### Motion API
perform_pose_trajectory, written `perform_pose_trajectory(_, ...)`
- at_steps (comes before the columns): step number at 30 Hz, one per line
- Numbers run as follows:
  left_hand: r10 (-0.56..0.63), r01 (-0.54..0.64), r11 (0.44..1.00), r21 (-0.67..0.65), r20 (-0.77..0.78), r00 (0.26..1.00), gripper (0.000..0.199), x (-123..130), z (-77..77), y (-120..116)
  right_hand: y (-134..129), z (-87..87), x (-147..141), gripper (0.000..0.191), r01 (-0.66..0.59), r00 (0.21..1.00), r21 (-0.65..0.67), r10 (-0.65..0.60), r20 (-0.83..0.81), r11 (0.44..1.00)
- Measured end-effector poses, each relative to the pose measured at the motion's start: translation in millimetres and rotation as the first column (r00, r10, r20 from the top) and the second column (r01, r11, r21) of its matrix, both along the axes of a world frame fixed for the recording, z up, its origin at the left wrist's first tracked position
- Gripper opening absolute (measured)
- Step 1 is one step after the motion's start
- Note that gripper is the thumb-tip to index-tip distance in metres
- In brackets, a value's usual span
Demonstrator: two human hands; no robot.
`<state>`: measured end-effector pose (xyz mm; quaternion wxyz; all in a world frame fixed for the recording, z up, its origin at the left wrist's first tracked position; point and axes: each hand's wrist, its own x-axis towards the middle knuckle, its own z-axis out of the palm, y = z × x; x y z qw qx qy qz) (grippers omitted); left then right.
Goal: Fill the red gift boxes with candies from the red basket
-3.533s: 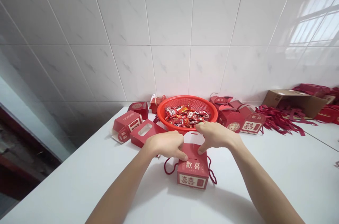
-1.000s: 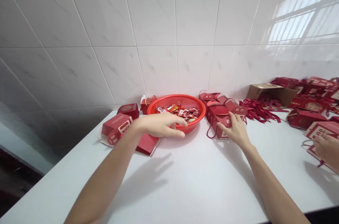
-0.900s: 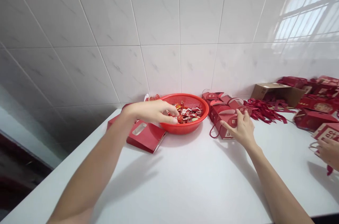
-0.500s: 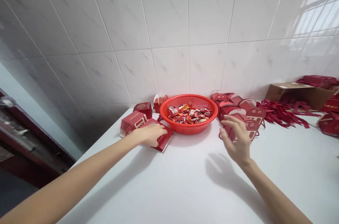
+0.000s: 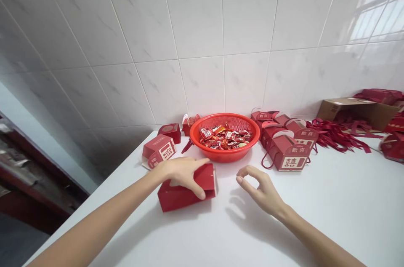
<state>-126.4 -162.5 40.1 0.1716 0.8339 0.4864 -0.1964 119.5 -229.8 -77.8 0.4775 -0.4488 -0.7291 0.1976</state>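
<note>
- The person's left hand [image 5: 183, 173] has a wide grip over a plain red cardboard box [image 5: 176, 200], thumb on the near side, fingers across the top. The box lies in front of the left part of the basket, apart from it.
- The right hand [image 5: 264, 191] holds nothing; its grip is partly open, fingers curled above the bench, right of the box.
- The smooth white bench [image 5: 230, 237] runs from the box down to the bottom of the view. Its left edge slants past the left forearm; its back edge meets the marbled tile wall [image 5: 202, 27].
- Behind the hands, a round red plastic basket [image 5: 224, 156] full of wrapped sweets [image 5: 221, 137] bounds the room.
- On the right, a printed red gift box [image 5: 292, 158] with dark red cord handles stands in front of more gift boxes [image 5: 274, 132]; beyond are a heap of crimson ribbons [image 5: 336, 134] and a brown cardboard carton [image 5: 380, 114].
- At the left, a tilted printed box [image 5: 159, 149] and a darker red box [image 5: 171, 132] lie near the edge.
</note>
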Motion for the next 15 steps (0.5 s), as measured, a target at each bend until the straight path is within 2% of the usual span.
perform_pose_trajectory(3,-0.043,0.036,0.998,0.05,0.153,0.987,0.119,11.6,0.6,-25.5,-4.2,3.3,-4.4,0.04,-0.108,0.994,-0.195,0.098,-0.057,0.975)
perform_pose_trajectory(5,-0.06,0.033,0.993,0.111,0.248,0.967,0.121,18.6,-5.5,-37.5,-7.5,5.4,-6.6,0.046,-0.203,0.976,-0.239,0.176,-0.129,0.95)
perform_pose_trajectory(9,-0.023,-0.062,0.977,0.203,0.392,0.92,0.121,28.0,-22.6,-48.5,-11.2,8.2,-6.4,0.053,-0.317,0.932,-0.147,0.279,-0.229,0.937)
perform_pose_trajectory(15,0.003,-0.156,0.957,0.245,0.531,0.847,0.122,29.1,-33.8,-48.9,-14.5,12.0,-1.5,0.039,-0.269,0.933,-0.121,0.227,-0.281,0.956)
